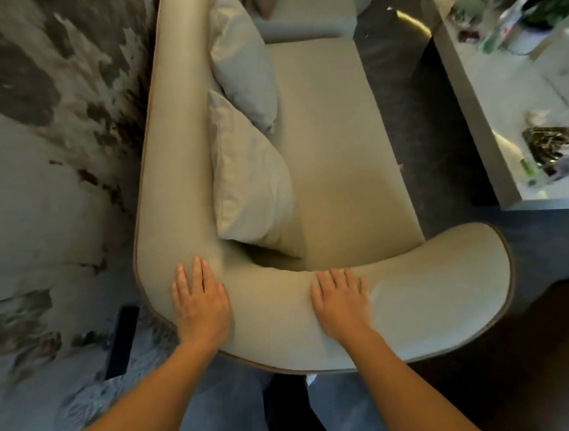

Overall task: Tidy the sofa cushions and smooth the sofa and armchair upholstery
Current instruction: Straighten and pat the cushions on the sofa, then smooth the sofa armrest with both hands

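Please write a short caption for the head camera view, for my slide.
Both hands, left and right, lie flat on the sofa's curved arm, two cushions behind.

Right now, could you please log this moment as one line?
left hand: flat on curved beige upholstered sofa arm | right hand: flat on arm | two grey cushions: leaning

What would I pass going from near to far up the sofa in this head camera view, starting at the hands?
Left hand and right hand, flat on the curved beige upholstered sofa arm → nearer pale grey fabric cushion leaning on the backrest → farther pale grey fabric cushion.
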`<state>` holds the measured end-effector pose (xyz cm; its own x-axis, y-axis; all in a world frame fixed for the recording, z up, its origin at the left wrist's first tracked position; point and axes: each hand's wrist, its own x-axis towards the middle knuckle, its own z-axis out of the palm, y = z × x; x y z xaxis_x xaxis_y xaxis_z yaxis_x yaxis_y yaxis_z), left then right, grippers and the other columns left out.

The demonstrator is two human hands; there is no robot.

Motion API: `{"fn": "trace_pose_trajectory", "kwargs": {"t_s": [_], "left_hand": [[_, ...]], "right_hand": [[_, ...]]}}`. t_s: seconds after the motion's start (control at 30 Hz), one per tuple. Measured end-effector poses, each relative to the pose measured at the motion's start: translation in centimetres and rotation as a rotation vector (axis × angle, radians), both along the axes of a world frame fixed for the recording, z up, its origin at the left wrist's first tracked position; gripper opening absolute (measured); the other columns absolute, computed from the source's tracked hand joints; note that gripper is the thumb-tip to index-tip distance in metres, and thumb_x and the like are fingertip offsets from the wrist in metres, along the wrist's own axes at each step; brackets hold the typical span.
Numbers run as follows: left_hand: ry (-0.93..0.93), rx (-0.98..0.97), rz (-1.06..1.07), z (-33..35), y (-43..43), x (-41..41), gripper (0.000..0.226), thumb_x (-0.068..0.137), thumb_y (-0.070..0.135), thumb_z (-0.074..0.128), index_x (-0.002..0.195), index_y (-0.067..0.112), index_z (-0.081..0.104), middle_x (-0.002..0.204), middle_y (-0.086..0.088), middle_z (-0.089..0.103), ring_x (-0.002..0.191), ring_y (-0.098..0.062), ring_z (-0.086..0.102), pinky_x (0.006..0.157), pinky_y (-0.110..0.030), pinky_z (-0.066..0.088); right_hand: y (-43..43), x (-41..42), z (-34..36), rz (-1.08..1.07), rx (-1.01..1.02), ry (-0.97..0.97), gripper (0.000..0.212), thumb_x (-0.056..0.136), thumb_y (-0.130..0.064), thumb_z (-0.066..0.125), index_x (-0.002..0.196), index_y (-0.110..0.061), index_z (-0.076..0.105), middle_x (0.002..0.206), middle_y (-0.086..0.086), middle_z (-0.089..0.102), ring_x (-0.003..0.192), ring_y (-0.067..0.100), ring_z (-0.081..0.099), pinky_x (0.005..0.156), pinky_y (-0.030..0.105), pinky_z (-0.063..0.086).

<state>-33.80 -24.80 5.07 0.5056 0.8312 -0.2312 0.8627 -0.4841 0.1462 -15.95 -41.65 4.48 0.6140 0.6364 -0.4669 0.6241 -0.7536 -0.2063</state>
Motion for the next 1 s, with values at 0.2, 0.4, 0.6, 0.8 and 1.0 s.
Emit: {"fn": "trace_pose_trajectory", "kwargs": {"t_s": [0.2,0.4,0.6,0.8,1.0], "left_hand": [[-0.084,0.110,0.057,-1.7,-3.5,-0.5,0.063,0.098,0.035,0.044,0.151,0.005,0.027,0.160,-0.011,0.023,0.146,-0.040,0.010,0.117,-0.056,0.008],[-0.099,0.059,0.198,-1.5,-5.1,-0.1,0.069,0.093,0.060,0.024,0.155,0.030,0.013,0.164,0.008,0.004,0.147,-0.028,-0.013,0.110,-0.071,-0.003],[-0.112,0.214,0.240,-3.2,-5.0,0.7,0.072,0.085,0.067,0.027,0.150,0.036,0.028,0.161,0.008,0.022,0.147,-0.030,0.001,0.110,-0.073,0.003],[-0.170,0.233,0.251,-3.6,-5.1,1.1,0.067,0.086,0.063,0.029,0.148,0.037,0.033,0.161,0.009,0.023,0.147,-0.029,0.001,0.108,-0.074,0.005],[-0.188,0.249,0.294,-3.8,-4.2,1.9,0.068,0.080,0.069,0.021,0.142,0.045,0.040,0.158,0.017,0.027,0.145,-0.027,0.005,0.106,-0.074,0.011]], "right_hand": [[-5.0,-3.6,-0.6,0.075,0.181,-0.151,0.064,0.095,-0.054,0.005,0.154,-0.032,0.006,0.166,0.007,0.004,0.151,0.032,-0.003,0.120,0.052,-0.006],[-7.7,-4.7,-0.7,0.210,0.226,-0.194,0.057,0.096,-0.061,0.005,0.146,-0.050,-0.020,0.166,0.005,-0.009,0.150,0.032,-0.015,0.120,0.059,-0.005],[-6.5,-4.4,-1.8,0.171,0.230,-0.299,0.060,0.092,-0.065,0.023,0.150,-0.047,0.018,0.158,0.006,0.032,0.145,0.036,0.027,0.116,0.061,0.020],[-7.0,-5.3,-1.8,0.097,0.355,-0.365,0.054,0.085,-0.059,0.040,0.137,-0.046,0.047,0.144,0.008,0.054,0.132,0.037,0.047,0.107,0.060,0.035],[-5.7,-4.6,-2.3,0.040,0.487,-0.440,0.056,0.064,-0.056,0.055,0.116,-0.042,0.069,0.122,0.008,0.070,0.112,0.036,0.066,0.092,0.054,0.045]]}}
